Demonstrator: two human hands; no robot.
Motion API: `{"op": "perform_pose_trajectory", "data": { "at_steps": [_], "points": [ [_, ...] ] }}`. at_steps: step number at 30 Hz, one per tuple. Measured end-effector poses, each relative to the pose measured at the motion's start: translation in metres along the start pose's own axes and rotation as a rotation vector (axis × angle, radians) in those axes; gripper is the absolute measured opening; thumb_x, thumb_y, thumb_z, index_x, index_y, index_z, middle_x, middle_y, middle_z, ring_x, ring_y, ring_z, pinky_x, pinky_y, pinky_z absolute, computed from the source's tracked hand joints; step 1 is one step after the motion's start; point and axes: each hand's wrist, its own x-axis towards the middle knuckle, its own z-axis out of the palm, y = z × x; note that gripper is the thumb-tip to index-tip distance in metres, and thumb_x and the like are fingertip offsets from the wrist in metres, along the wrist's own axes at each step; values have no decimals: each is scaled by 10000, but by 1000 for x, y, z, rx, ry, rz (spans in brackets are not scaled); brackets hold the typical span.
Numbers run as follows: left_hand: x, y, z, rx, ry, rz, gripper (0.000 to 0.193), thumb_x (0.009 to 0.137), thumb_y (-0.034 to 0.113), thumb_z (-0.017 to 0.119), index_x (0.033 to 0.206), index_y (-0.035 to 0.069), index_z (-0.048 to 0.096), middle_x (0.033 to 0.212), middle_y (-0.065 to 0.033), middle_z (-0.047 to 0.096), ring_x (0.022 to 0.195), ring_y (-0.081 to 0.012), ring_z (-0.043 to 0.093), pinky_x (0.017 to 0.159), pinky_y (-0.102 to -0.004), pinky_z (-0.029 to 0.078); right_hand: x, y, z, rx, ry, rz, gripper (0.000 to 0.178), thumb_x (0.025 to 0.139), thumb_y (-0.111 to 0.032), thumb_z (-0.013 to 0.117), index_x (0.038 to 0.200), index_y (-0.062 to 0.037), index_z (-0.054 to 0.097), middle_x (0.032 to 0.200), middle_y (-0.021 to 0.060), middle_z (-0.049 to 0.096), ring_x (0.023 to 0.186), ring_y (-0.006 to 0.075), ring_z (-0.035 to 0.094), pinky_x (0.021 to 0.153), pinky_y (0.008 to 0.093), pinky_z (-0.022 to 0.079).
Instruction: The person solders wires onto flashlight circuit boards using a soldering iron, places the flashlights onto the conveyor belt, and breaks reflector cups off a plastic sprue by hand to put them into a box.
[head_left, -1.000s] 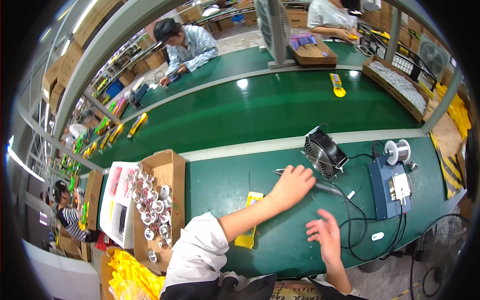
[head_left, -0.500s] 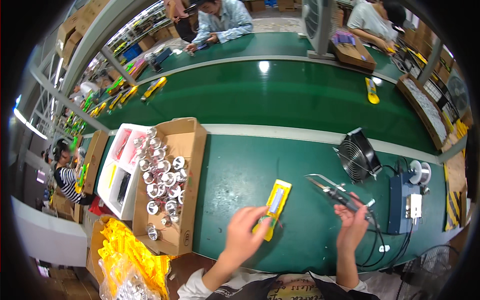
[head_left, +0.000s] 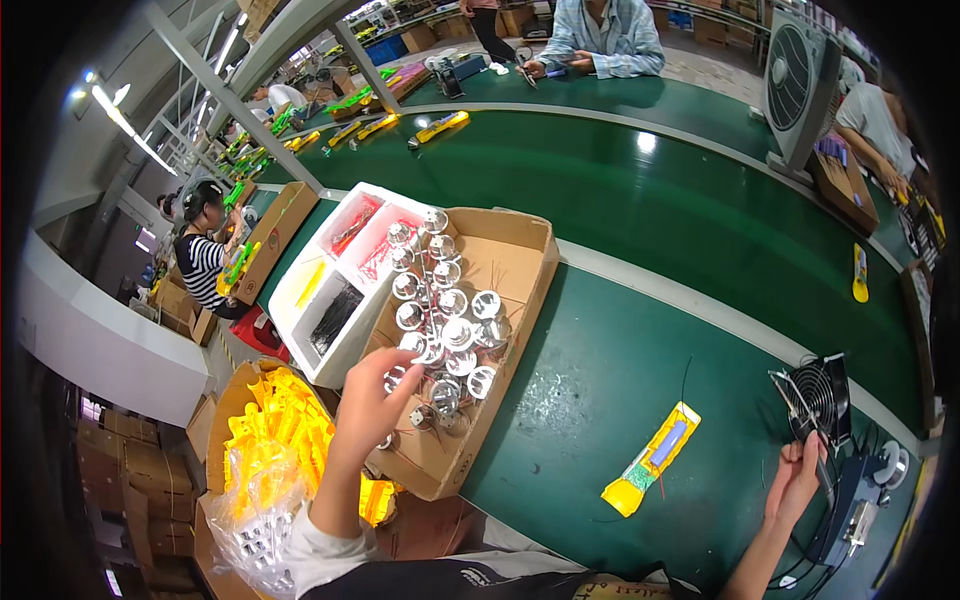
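Note:
My left hand (head_left: 372, 408) reaches over the near side of a cardboard box (head_left: 545, 260), its fingers apart beside the silver reflector cups (head_left: 458, 333) with thin wires. I cannot tell whether its fingertips touch a cup. In my right hand (head_left: 795, 480) is a soldering iron (head_left: 824, 478), its front end overlapping the small black fan (head_left: 822, 392) in view. Between my hands, a yellow plastic housing (head_left: 628, 497) lies on the green table, holding a blue cylindrical battery (head_left: 668, 443) and a green circuit board (head_left: 640, 473). Thin wires stick out from it.
A white foam box (head_left: 300, 345) with red and black wires adjoins the cardboard box. Below it stands a carton of yellow housings (head_left: 285, 420) with a plastic bag. A blue soldering station (head_left: 845, 515) and wire spool (head_left: 890, 465) sit right. Beyond runs a green conveyor (head_left: 600, 190); people work around it.
My left hand has left the yellow housing and moved left to the box of reflector cups. My right hand still holds the soldering iron, now close to the fan. The view has turned left.

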Motion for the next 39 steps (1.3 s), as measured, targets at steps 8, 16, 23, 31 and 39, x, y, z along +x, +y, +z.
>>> {"op": "perform_pose_trajectory", "data": {
  "at_steps": [8,16,23,31,39],
  "points": [
    [128,-7,77,294,-155,143,171,736,147,587,741,-22,612,751,-203,607,667,-338,590,613,-398,466,-4,15,-7,-186,-6,-2,276,862,-128,526,1058,64,495,844,39,477,648,79,358,622,228,344],
    [174,-17,127,530,-108,45,148,676,65,542,711,-67,601,761,-266,587,753,-392,587,694,-429,476,-18,4,-23,-191,54,-18,278,868,-126,513,1061,71,476,791,34,462,672,90,393,630,221,358],
    [150,-10,100,132,-103,27,184,733,172,621,768,-8,609,696,-132,602,636,-262,586,605,-309,461,-27,-10,-13,-64,88,41,256,887,-160,479,1052,34,454,783,43,473,673,89,438,615,231,383],
    [46,84,38,26,-37,450,27,751,-25,554,766,-11,572,697,-86,568,646,-201,546,589,-270,431,-35,-11,-30,-177,56,-9,262,848,-91,521,1065,23,428,783,59,497,642,119,463,579,238,384],
    [-98,71,129,-3,-338,369,49,702,32,603,741,61,607,769,-52,604,716,-237,558,656,-321,427,-48,-14,-11,-208,17,-61,186,850,-114,523,977,14,477,774,47,502,587,89,443,525,208,345]
  ]
}}
